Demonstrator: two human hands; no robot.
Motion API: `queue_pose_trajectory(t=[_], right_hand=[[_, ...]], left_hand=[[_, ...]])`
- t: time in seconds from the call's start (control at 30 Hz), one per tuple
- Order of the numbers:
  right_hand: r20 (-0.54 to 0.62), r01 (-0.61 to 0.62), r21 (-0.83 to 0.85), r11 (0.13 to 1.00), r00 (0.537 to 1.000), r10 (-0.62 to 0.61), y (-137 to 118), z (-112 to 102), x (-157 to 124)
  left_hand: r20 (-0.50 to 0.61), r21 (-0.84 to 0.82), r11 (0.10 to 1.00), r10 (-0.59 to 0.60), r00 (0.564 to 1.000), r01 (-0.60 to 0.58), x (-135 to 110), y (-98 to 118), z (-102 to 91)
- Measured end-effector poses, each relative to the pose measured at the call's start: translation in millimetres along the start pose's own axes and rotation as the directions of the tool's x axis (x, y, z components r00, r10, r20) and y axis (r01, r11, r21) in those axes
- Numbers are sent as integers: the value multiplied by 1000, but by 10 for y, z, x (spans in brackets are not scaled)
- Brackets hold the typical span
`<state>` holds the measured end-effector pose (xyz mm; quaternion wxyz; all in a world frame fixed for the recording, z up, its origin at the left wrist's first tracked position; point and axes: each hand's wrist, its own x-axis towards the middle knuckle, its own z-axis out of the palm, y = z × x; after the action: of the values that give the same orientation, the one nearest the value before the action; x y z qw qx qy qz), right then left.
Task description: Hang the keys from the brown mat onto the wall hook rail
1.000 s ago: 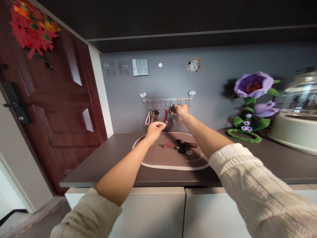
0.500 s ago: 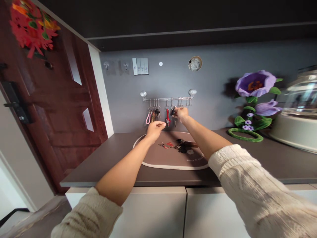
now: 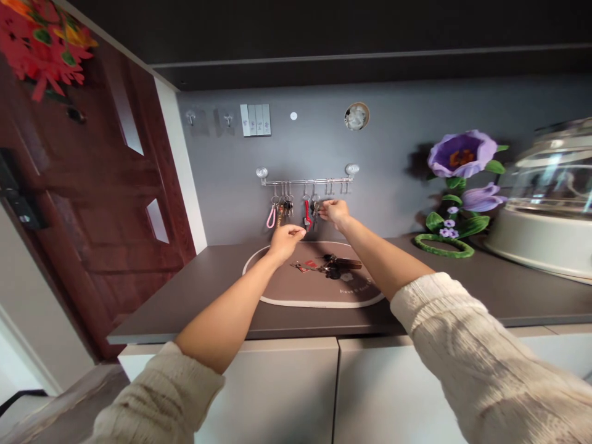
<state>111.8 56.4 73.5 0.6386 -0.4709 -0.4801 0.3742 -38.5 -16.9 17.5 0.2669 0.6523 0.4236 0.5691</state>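
Note:
A clear hook rail on the grey wall carries several key sets. My right hand is just right of a hanging bunch of keys, its fingers stretched toward the keys and holding nothing visible. My left hand hovers over the mat's back edge, thumb and forefinger together with nothing seen between them. Close to its fingertips hangs a red key strap. Farther left on the rail are a pink loop strap and another bunch of keys. More keys lie in a pile on the brown oval mat.
Purple fabric flowers with a green ring base stand on the dark counter to the right, beside a clear-domed appliance. A dark cabinet overhangs the counter. At left is a reddish-brown door.
My right hand has come away from the hanging keys, and its fingers have loosened. My left hand looks nearly unmoved. The whole view has shifted slightly.

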Motion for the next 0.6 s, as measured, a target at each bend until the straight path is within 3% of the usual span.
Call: queue_pose_trajectory(t=[0.2,0.37,0.47,0.6], right_hand=[[142,30,-37,999,990,-25,-68,-72,-247],[326,128,-184,975,943,-63,-65,-182,-447],[437,260,-335,906,894,-95,-2,-298,-523],[515,397,-560,727,854,-70,101,-485,-564]], left_hand=[[31,54,998,30,999,-31,-11,-11,11],[54,70,996,45,998,-48,-9,-25,3],[60,90,994,61,996,-66,-4,-44,-4],[74,109,991,67,995,-74,1,-79,-1]])
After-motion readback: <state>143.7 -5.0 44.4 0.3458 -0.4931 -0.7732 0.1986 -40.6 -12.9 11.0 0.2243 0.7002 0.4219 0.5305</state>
